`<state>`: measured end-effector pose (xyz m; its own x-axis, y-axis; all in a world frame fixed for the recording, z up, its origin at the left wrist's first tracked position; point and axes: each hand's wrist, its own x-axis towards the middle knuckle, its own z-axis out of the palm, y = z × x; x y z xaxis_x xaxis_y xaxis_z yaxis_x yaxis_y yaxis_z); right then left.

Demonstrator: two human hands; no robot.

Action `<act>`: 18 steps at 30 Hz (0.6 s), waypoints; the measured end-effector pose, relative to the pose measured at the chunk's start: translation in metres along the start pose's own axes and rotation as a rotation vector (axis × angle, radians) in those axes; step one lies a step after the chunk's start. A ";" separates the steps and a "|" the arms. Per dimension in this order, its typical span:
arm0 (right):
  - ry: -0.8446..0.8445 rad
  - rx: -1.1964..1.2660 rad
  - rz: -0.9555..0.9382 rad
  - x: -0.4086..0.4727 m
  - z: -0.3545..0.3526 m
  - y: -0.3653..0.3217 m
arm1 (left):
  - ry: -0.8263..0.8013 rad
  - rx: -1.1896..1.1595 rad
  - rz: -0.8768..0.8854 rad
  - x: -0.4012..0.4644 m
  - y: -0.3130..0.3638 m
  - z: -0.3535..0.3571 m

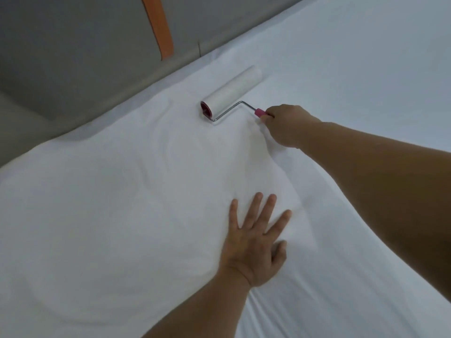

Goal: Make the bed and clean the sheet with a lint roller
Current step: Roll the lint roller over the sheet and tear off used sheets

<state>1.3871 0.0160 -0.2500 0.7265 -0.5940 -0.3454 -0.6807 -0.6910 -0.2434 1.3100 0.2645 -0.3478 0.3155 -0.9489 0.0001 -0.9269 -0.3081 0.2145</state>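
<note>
— Well, where is the lint roller (pixel 231 91) found?

— It is laid on the white sheet (pixel 122 215), close to the far edge of the bed, with its white drum pointed toward the grey headboard (pixel 73 57). A red end cap is seen on the nearer end of the drum, and a bent metal rod is run from it to a pink handle.

— By what is it held?

— The handle is gripped by the right hand (pixel 285 125), whose fingers are curled round it; the grip is clamped on the handle, and only the handle's front tip is left showing.

— And the other hand?

— The left hand (pixel 256 242) is pressed flat on the sheet nearer the camera, fingers spread straight, nothing held. Soft wrinkles are seen in the sheet between the two hands.

— What is seen beyond the bed?

— An orange strip (pixel 158 25) is set into the grey headboard above the roller.
</note>
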 end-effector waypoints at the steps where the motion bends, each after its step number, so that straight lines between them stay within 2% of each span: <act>1: 0.004 0.007 0.007 -0.012 0.004 0.012 | 0.006 0.019 0.002 0.000 0.000 0.000; 5: 0.033 0.007 0.055 -0.074 0.020 0.064 | 0.009 0.080 -0.006 -0.003 0.002 -0.003; 10: -0.009 0.015 0.101 -0.163 0.030 0.137 | -0.016 0.170 -0.058 -0.005 -0.004 -0.013; 18: -0.038 0.039 0.237 -0.347 0.049 0.283 | -0.025 0.181 -0.131 -0.014 0.042 -0.030</act>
<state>0.9377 0.0467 -0.2431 0.5423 -0.7212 -0.4311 -0.8355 -0.5169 -0.1863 1.2733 0.2667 -0.3097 0.4323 -0.9008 -0.0413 -0.9005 -0.4336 0.0319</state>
